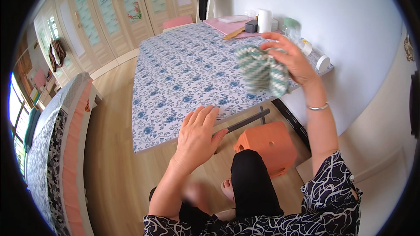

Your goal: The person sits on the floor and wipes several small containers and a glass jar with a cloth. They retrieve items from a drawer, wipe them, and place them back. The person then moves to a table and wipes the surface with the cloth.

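A green and white striped cloth (259, 68), blurred, hangs from the fingers of my right hand (290, 57) above the right part of the table. My left hand (198, 134) rests at the near edge of the table (177, 82), fingers spread on its blue floral cover and thumb over the edge, holding nothing. Whether the cloth touches the tabletop cannot be told.
At the table's back right stand a white roll (264, 21), a dark grey box (251, 26) and a pink mat (216, 24). A white round container (323, 63) lies near the wall. Below is an orange plastic stool (270, 146); a bed (70, 137) stands left.
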### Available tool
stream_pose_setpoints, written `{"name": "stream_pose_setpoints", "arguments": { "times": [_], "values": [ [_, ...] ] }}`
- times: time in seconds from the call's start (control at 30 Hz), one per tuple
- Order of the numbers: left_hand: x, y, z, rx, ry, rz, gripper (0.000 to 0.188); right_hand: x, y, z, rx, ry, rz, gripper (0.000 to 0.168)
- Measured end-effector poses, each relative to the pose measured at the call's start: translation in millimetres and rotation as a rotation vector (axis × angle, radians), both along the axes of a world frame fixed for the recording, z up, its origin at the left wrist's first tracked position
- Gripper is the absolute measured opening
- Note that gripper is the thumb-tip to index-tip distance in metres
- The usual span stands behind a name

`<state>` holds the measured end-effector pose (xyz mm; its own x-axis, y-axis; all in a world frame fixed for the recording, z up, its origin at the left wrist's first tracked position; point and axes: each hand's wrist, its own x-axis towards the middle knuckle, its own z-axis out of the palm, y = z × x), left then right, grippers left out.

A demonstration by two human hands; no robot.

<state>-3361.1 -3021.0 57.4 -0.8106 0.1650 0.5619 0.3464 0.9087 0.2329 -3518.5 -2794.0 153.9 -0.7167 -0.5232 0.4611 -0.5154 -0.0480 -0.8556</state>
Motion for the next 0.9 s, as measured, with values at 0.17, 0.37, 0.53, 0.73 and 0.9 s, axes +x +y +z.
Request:
{"name": "stream_pose_setpoints", "arguments": {
  "times": [0.17,0.37,0.53,0.73,0.9],
  "values": [
    [-8,-2,16,0.645,-0.053,0.023,0.059,8,-69,-22,-0.286,-0.313,0.465,0.039],
    [-24,-41,36,1.068,-0.175,-0.190,0.028,26,-97,-18,-0.133,-0.076,0.382,0.031],
    [-17,-59,56,1.048,-0.291,-0.176,0.020,31,-89,-5,-0.053,0.189,0.209,0.023],
    [-26,-52,70,1.017,-0.175,-0.145,0.017,30,-82,1,-0.104,0.173,0.137,0.020],
    [-26,-49,65,1.176,-0.274,-0.134,0.021,26,-84,-18,0.131,-0.030,0.168,0.033]
  ]
}}
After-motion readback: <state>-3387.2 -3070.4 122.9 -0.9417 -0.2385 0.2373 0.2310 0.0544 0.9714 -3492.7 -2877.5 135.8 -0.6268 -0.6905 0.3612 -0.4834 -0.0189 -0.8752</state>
